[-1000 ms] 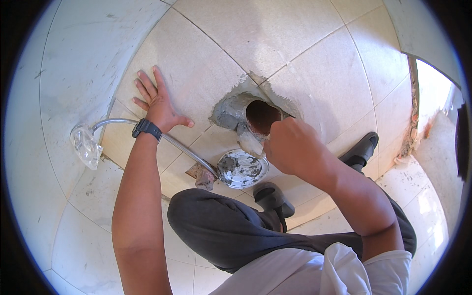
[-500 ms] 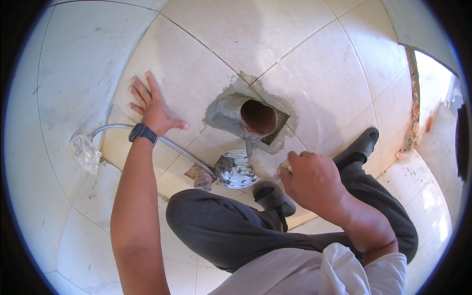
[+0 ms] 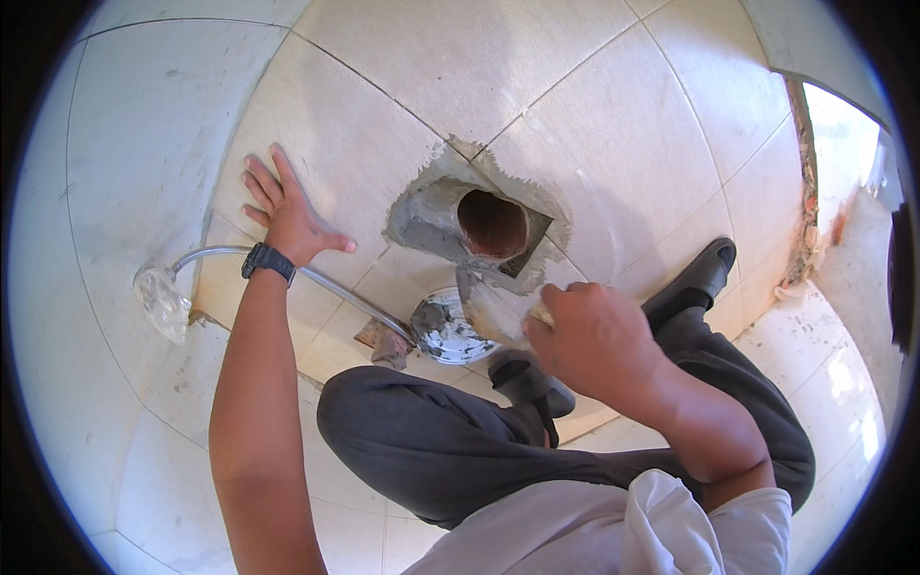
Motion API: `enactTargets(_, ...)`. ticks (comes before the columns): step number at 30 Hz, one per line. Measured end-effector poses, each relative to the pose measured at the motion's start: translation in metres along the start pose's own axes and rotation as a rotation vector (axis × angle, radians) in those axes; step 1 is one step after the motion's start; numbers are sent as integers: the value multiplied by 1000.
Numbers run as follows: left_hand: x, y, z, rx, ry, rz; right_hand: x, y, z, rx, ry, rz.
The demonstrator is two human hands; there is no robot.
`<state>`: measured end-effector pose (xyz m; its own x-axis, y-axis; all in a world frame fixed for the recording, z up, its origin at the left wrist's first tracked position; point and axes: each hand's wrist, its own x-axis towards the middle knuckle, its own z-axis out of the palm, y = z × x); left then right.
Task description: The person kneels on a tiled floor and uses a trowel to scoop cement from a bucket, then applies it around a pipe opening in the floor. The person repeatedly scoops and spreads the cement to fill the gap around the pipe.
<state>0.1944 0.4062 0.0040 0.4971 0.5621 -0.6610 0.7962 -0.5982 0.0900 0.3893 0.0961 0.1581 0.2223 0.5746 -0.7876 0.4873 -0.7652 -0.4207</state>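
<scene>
From the head camera, the right hand [image 3: 599, 340] was closed around the near end of a mortar-smeared scraper [image 3: 494, 314], thumb and forefinger pinching it while the other fingers curled beneath and hid most of the handle. The scraper extended from the grip toward the upper left, its pale, blotched blade tapering to a grey tip at the lower edge of a rough mortar patch [image 3: 420, 228]; whether the tip touched the mortar could not be told. Beyond the tip, within that patch, a round drain hole [image 3: 493, 225] with a reddish-brown inside opened in the floor tiles [image 3: 383, 81], a square tile corner cut out beside it. Part of the blade overlapped the right side of a round white dish [image 3: 443, 328] streaked with grey mortar. A brick-red fragment [image 3: 389, 349] lay just left of this dish. The left hand [image 3: 292, 228] grasped nothing, its palm down on the tiles with fingers spread, well apart from the scraper. Below its black wristwatch [image 3: 269, 262], a metal hose [image 3: 359, 306] passed beneath the wrist toward crumpled clear plastic [image 3: 163, 302] at the far left.
</scene>
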Motion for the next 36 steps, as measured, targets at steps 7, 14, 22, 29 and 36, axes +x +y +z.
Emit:
enactTargets(7, 1, -6, 9, 21, 70, 10, -16, 42, -59, 116, -188, 7)
enactTargets(14, 11, -23, 28, 35, 143, -19, -3, 90, -71, 418, -562, 9)
enactTargets(22, 7, -17, 31, 128, 175, -111, -10, 108, -55, -284, -593, -239)
enactTargets(29, -17, -30, 69, 13, 471, -101, -41, 111, -112, -619, -309, -292)
enactTargets(36, -103, -33, 55, -191, 456, 127, -97, 187, -207, -263, -85, -250)
